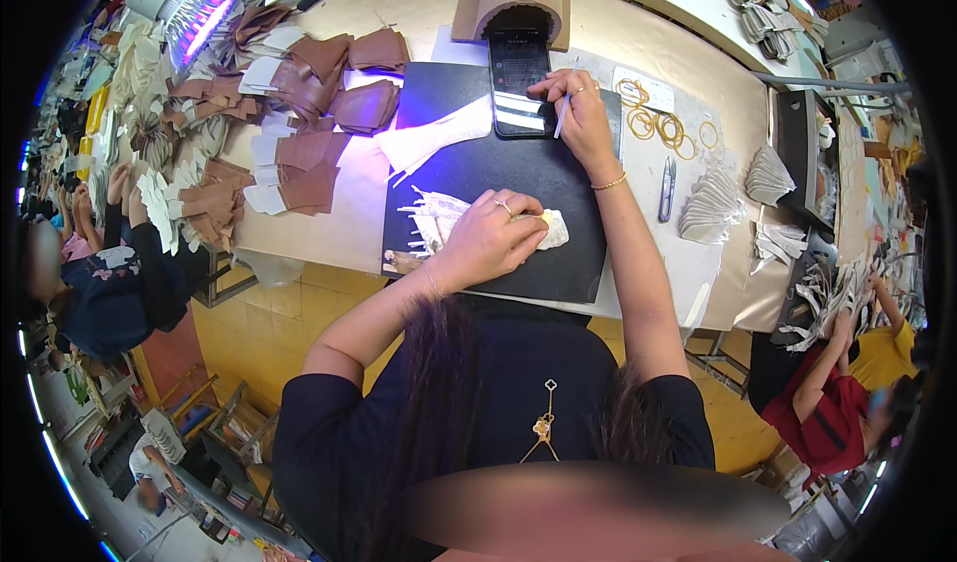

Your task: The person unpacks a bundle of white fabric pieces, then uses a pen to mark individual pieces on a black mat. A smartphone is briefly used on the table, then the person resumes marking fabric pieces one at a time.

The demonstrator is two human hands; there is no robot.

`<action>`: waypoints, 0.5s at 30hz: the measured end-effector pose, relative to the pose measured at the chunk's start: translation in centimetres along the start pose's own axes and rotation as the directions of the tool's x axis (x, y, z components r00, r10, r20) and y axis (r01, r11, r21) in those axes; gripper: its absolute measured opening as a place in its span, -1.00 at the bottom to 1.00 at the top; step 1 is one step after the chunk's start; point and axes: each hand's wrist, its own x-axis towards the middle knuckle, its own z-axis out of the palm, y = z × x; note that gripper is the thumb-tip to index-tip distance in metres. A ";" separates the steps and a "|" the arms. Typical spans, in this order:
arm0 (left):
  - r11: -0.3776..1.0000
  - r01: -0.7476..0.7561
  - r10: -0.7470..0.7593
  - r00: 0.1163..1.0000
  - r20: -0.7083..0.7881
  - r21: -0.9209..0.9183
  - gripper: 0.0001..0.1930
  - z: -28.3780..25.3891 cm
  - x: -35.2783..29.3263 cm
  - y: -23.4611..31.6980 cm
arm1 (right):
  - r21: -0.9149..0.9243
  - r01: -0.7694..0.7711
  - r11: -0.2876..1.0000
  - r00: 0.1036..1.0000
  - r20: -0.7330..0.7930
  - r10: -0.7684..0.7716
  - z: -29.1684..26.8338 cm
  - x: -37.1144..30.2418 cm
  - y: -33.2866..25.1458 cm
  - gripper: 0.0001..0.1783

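Bundle of pale pleats [439,217] lies by the worktop's [638,14] near edge, long axis left to right, directly under the left hand [490,235], whose bent fingers' grip I cannot tell; the right hand [584,116], farther off beside the phone [515,72], has fingers clamped on a slim white tool [561,119].

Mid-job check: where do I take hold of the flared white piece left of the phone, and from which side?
Probably pinch the white piece across its slim middle, coming from the person's side, above the left hand. It lies sideways on the black mat, widening toward its left end, while its narrower right end sits close to the phone, leaving little room there.
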 end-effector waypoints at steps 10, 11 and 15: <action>1.000 0.001 -0.001 1.000 0.002 -0.008 -0.90 -0.1 0.0 0.0 | -0.013 -0.005 1.000 1.000 -0.003 0.005 0.1 -0.1 0.0 -0.88; 1.000 0.003 -0.003 1.000 0.001 -0.012 -0.90 -0.1 0.0 0.0 | -0.008 -0.005 1.000 1.000 -0.001 0.005 0.1 -0.1 0.1 -0.88; 1.000 0.003 -0.003 1.000 0.005 -0.012 -0.90 0.0 0.0 0.0 | -0.003 -0.005 1.000 1.000 -0.001 0.005 0.1 -0.1 0.1 -0.88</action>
